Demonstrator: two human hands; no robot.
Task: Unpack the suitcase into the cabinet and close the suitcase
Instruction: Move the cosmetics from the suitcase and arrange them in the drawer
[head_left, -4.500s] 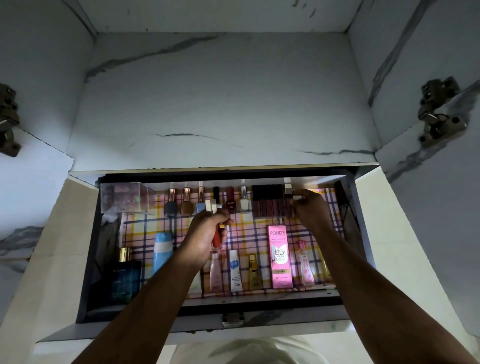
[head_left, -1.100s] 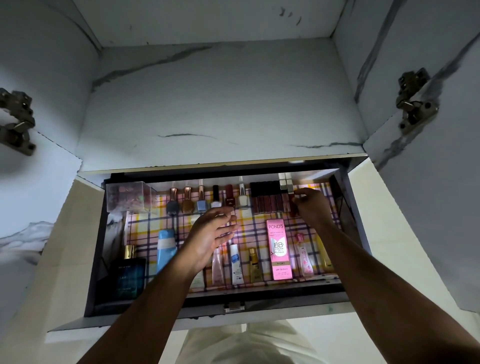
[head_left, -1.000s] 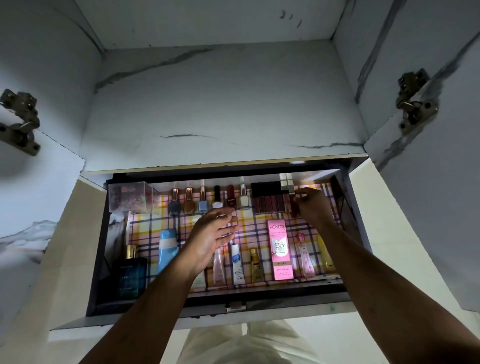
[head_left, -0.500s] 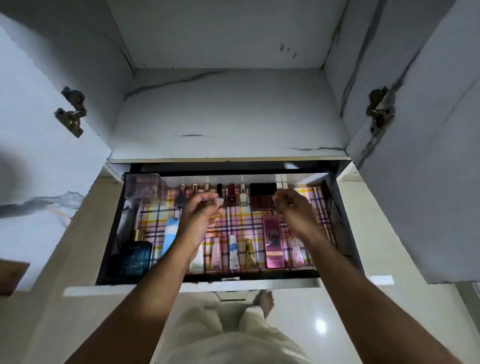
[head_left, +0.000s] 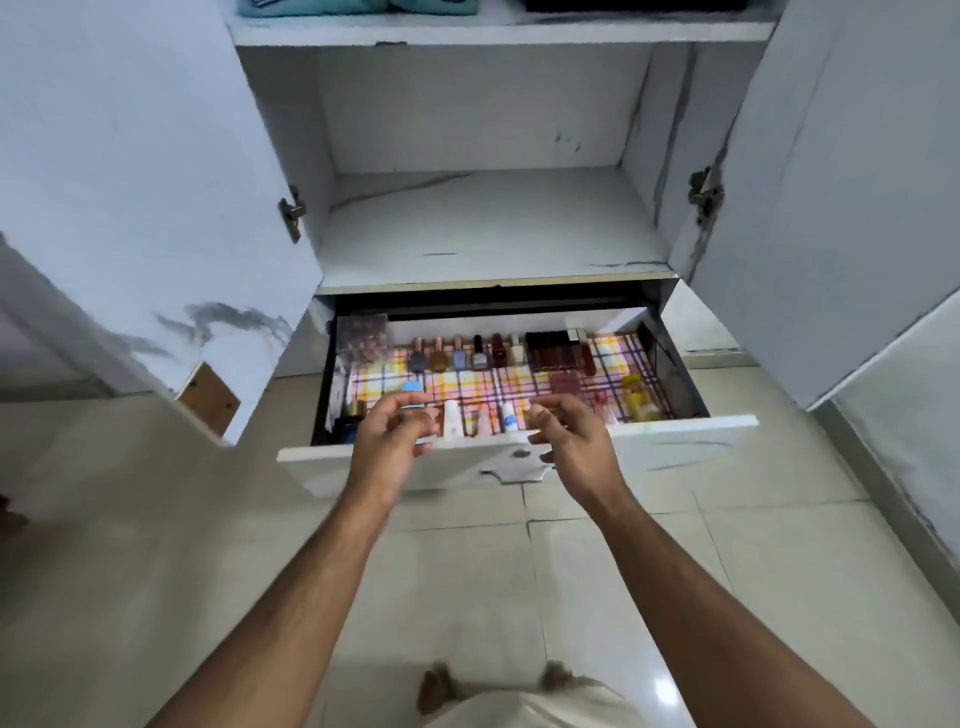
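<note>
The white cabinet's drawer (head_left: 675, 431) stands pulled out, lined with a plaid sheet. Along its back stand several nail polish bottles (head_left: 457, 358) and dark lipsticks (head_left: 558, 353); tubes (head_left: 451, 418) lie along the front. My left hand (head_left: 392, 447) and my right hand (head_left: 569, 441) hover over the drawer's front edge, fingers loosely curled, holding nothing. The suitcase is out of view.
Both cabinet doors hang open, the left door (head_left: 130, 208) and the right door (head_left: 841, 208). A bare shelf (head_left: 488, 228) sits above the drawer; folded cloth (head_left: 358, 6) lies on the upper shelf. A clear box (head_left: 363, 338) fills the drawer's back left corner. Tiled floor lies below.
Both hands drew back from the bottles at the drawer's rear to its front edge. My head pulled back and away, showing the whole cabinet and floor.
</note>
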